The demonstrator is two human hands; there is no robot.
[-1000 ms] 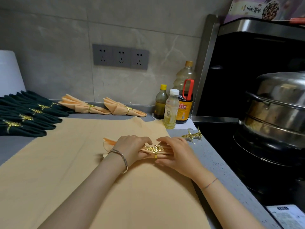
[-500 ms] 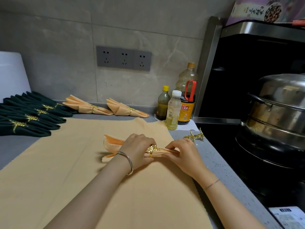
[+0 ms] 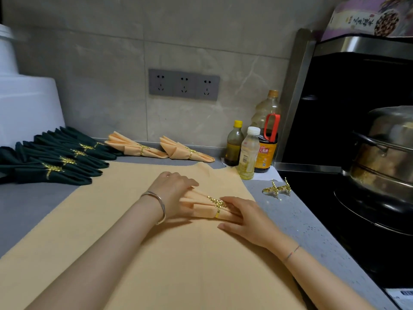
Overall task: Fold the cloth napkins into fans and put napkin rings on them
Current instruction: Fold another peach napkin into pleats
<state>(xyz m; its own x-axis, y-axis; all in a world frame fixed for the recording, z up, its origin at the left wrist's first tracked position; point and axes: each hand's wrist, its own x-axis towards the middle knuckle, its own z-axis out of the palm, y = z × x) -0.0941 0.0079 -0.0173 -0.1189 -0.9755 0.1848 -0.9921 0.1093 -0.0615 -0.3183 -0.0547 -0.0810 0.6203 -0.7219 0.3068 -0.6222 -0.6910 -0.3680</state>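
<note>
1. Fingers (image 3: 187, 181) of the left hand (image 3: 172, 193), seen from the head camera, curl down over the wide pleated end of a peach folded napkin (image 3: 202, 208) and grip it. A silver bracelet (image 3: 159, 205) sits on that wrist.
2. At the napkin's narrow end, the right hand (image 3: 244, 218) lies with its fingers (image 3: 232, 202) nearly straight and relaxed. Their tips touch the gold napkin ring (image 3: 218, 206), and the thumb rests flat on the cloth below.
3. The ring is round the napkin near its narrow end, with a leaf ornament on top.
4. The napkin lies on a large flat peach cloth (image 3: 134, 253) spread over the grey bench (image 3: 301, 222), towards the cloth's far right part.
5. Two spare gold rings (image 3: 277, 189) sit on the bare bench just right of the cloth, near the black cooktop (image 3: 324, 198).
6. Along the back wall lie two ringed peach fans (image 3: 134, 147). To their left is a row of dark green napkins (image 3: 55, 163), each ringed in gold.
7. Three bottles (image 3: 248, 153) stand in the corner, and a steel steamer pot (image 3: 386, 153) stands on the cooktop. A socket strip (image 3: 184, 85) is on the wall, and a white appliance (image 3: 24, 104) stands at far left.
</note>
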